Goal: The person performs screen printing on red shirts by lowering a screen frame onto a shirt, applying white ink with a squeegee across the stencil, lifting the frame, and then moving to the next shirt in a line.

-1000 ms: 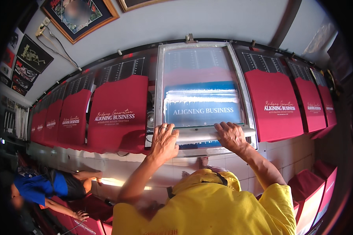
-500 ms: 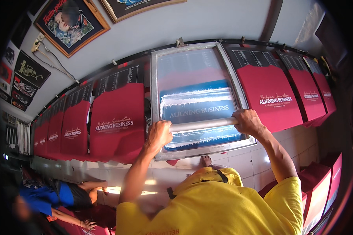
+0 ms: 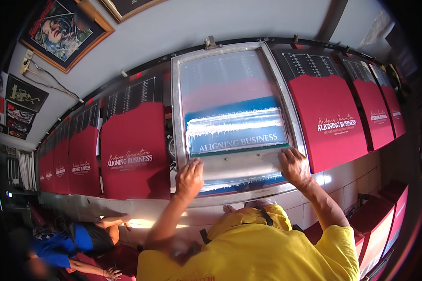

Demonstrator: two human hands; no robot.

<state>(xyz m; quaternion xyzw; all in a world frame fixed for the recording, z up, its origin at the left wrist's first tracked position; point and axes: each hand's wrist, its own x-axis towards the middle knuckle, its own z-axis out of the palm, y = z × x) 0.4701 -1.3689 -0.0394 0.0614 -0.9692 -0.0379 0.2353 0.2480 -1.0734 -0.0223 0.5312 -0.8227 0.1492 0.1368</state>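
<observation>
One grey squeegee (image 3: 241,165) is noted, spanning the space between the two sets of fingers, its green edge facing away from the wearer. Left hand (image 3: 189,179): fingers curled closed on its left end. Right hand (image 3: 295,167): fingers curled closed on its right end. Beneath the fingers lies one metal screen frame (image 3: 177,107). Beyond them, its blue stencil (image 3: 234,104) carries white ink (image 3: 229,122) and one line of pale capital lettering (image 3: 238,143). Right of the right fingers, three red shirts (image 3: 330,145) are counted; left of the left fingers, at least four, the farthest overlapping. The nearest on each side bear white script above white capitals.
</observation>
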